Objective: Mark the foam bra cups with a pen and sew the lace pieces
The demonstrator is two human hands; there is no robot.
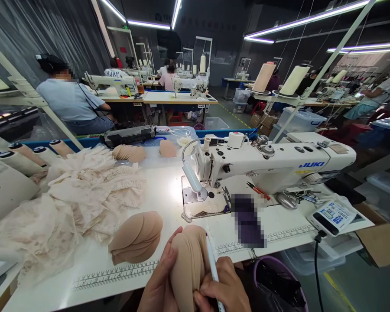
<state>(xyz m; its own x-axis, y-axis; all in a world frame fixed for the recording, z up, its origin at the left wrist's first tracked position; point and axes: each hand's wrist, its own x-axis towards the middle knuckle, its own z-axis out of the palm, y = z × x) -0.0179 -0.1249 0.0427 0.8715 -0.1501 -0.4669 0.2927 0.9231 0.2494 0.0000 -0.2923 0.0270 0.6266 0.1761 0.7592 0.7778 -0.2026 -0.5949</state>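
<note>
My left hand [157, 284] is wrapped round a stack of beige foam bra cups [188, 260] at the near table edge. My right hand [225, 288] presses against the same cups and pinches a white pen [212, 264], its tip touching the foam. Just left of my hands a second stack of beige cups [136, 236] lies flat on the white table [169, 190]. A heap of cream lace pieces [74, 199] covers the table's left side.
A white Juki sewing machine [273, 162] stands on the right of the table, with scissors [258, 190] and a control box [331, 216] beside it. More beige cups [130, 152] lie at the back. Thread cones [22, 158] sit at left. Other people sew at tables behind.
</note>
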